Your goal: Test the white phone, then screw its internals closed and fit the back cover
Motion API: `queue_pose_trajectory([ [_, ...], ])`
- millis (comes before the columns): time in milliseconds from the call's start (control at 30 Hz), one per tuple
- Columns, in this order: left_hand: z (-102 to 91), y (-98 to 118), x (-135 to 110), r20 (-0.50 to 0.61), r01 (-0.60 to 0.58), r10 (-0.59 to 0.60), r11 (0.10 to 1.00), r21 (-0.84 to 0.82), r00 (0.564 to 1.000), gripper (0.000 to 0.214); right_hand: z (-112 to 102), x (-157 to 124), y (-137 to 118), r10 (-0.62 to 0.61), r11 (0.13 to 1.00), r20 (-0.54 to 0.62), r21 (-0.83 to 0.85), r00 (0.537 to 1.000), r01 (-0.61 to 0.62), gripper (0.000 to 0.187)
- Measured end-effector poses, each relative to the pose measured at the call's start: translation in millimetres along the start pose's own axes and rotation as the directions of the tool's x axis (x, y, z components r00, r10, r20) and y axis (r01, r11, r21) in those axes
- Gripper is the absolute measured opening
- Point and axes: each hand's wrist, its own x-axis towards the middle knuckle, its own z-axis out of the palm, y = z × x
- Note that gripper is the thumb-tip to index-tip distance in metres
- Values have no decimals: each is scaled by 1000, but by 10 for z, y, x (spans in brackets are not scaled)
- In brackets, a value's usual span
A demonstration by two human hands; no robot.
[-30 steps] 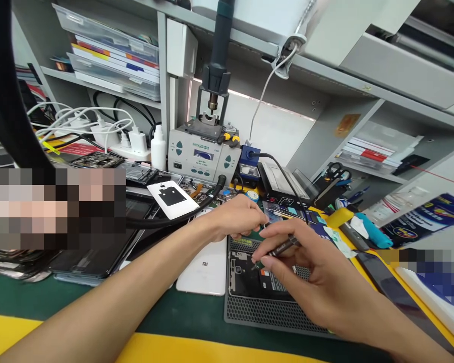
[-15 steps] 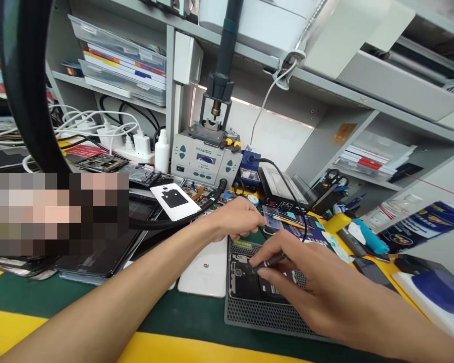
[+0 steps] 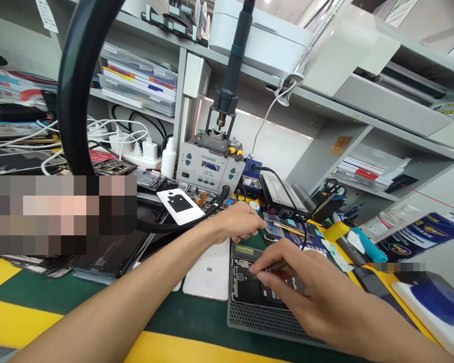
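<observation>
An opened phone, its black inner side and battery facing up, lies on a grey honeycomb-patterned pad. Over it is my right hand, thumb and forefinger pinched at a slim dark tool mostly hidden by the fingers. The fingertips are close to the phone's camera area; whether they touch it I cannot tell. My left hand reaches past the pad's far left corner with its fingers curled in; what they hold, if anything, is hidden. Below it lies a white phone back with a Mi logo.
A grey rework station stands behind, with a black hose looping over the left side. A white cover and a dark tablet-like device lie left. Right are tweezers and slim tools and a yellow object.
The camera view has shifted, so the bench appears slightly right and lower. The tool in my right hand shows less between the fingers. Both hands stay in nearly the same place.
</observation>
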Motion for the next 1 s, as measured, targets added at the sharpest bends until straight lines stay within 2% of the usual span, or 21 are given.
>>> queue_pose_trajectory([
  [33,-2,5,-1,-2,10,-10,1000,8,1000,27,5,12,-7,2,1000,-70,-30,998,-4,2],
  [100,-7,17,-8,-4,22,-22,1000,20,1000,27,-4,29,-22,16,997,-158,-68,987,-27,11],
  [200,-24,32,-17,-19,22,-22,1000,16,1000,30,-50,25,-43,-15,999,4,40,1000,15,19],
  [267,-41,31,-13,-24,21,-21,1000,2,1000,29,-59,5,-47,33,998,75,44,997,-36,19],
  [333,-56,23,-3,-22,22,-22,1000,-9,1000,28,-35,-23,-39,102,995,25,-11,994,-102,13],
  [400,-64,14,9,-23,22,-23,1000,-13,999,27,1,-58,-27,132,990,-10,-44,991,-132,19],
  [533,-58,25,8,-32,28,-28,1000,-10,999,27,36,-116,-34,153,988,80,2,985,-154,21],
  [767,-45,79,-39,-18,70,-70,997,45,997,20,107,-80,-49,238,969,-24,82,971,-235,20],
  [900,-57,41,-18,-5,99,-99,993,65,995,32,14,-87,-75,178,969,79,159,981,-188,32],
  [1000,-76,5,9,-10,94,-94,993,69,996,35,-65,-116,-125,171,964,124,184,978,-191,30],
])
